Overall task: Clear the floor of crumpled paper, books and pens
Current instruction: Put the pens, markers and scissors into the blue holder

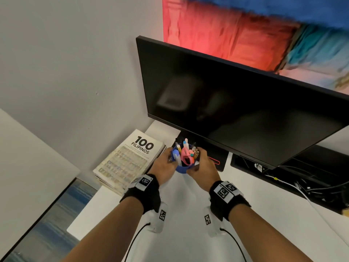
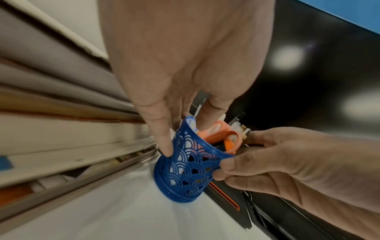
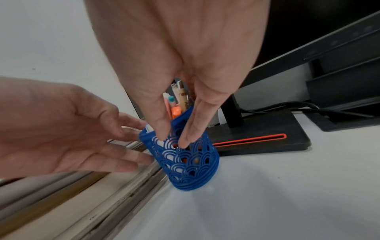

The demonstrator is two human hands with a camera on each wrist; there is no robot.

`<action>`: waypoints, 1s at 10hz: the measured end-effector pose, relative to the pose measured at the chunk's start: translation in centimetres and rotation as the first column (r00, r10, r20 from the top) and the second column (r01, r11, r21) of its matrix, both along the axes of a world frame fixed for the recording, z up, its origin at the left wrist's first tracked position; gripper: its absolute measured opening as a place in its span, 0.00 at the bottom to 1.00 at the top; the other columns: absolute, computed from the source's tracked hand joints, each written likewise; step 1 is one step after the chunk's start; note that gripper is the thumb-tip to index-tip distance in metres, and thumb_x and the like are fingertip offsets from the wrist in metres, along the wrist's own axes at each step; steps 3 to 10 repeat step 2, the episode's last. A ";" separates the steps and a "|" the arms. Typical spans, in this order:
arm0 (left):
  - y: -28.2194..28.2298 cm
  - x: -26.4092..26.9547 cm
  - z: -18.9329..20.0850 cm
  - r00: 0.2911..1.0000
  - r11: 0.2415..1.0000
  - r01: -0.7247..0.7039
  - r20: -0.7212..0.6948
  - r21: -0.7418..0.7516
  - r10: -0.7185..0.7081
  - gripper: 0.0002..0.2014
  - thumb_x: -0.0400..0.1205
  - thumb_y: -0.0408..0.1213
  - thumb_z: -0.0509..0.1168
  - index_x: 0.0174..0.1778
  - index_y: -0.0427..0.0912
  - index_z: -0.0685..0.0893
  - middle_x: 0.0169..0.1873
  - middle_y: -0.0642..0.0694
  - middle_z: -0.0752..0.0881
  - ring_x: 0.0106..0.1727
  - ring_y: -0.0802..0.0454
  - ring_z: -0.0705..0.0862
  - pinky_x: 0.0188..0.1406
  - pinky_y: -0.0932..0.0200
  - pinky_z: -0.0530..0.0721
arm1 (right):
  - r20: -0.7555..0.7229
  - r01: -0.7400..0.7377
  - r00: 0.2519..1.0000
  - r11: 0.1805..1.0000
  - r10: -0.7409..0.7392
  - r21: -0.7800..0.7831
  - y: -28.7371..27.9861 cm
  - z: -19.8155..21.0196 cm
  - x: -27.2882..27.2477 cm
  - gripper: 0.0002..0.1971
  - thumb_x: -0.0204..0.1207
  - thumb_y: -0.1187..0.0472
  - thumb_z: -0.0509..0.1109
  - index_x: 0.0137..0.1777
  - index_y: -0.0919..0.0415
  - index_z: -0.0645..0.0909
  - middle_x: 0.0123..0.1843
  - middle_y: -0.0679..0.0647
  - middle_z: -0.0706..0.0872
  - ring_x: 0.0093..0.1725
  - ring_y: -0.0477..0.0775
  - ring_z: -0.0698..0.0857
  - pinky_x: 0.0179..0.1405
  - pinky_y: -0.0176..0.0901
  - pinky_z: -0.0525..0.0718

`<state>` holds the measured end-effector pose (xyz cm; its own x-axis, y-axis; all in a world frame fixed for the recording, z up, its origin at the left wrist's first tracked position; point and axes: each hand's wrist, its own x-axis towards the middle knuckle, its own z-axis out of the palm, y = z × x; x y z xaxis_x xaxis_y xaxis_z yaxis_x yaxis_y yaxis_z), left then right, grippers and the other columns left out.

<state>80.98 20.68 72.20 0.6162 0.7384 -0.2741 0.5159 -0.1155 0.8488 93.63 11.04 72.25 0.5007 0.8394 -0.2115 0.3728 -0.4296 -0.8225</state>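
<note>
The cup [image 1: 182,168] of pens [image 1: 186,146] is parked lower centre of the head view, on the desk [image 1: 188,214], squeezed between the books [image 1: 128,159] and the stand [image 1: 219,159]. It's clamped by the right hand's [image 1: 203,171] curled fingers [image 2: 228,164]. The left hand's [image 1: 164,165] fingers [image 3: 133,157] are laid fairly straight and apart against its wall. Probably best if it's held upright and seated flat before being let go, tbh, so nothing gets tipped out.

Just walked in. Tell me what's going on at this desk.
A person has both hands on a blue holder full of pens and scissors, standing on the desk between a stack of books and the monitor. The right hand grips it near the rim; the left hand rests straight fingers against its other side.
</note>
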 end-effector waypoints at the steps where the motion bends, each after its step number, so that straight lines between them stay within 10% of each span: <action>1: -0.6 -1.1 -0.1 0.992 0.993 -0.105 -0.064 0.051 0.108 0.16 0.83 0.33 0.62 0.67 0.42 0.78 0.56 0.52 0.81 0.59 0.53 0.79 0.68 0.53 0.75 | -0.050 0.000 0.999 1.000 0.000 0.003 -0.6 -0.7 0.2 0.35 0.72 0.62 0.76 0.76 0.55 0.63 0.61 0.54 0.84 0.53 0.53 0.86 0.41 0.27 0.81; 10: -1.1 -2.9 -2.4 0.983 0.981 -0.179 -0.056 -0.079 0.175 0.14 0.80 0.31 0.62 0.62 0.41 0.81 0.55 0.46 0.85 0.57 0.47 0.82 0.62 0.52 0.81 | -0.062 0.071 0.995 0.995 -0.076 -0.073 -1.8 -0.9 -0.3 0.36 0.72 0.63 0.77 0.77 0.55 0.63 0.70 0.52 0.77 0.52 0.53 0.86 0.44 0.31 0.79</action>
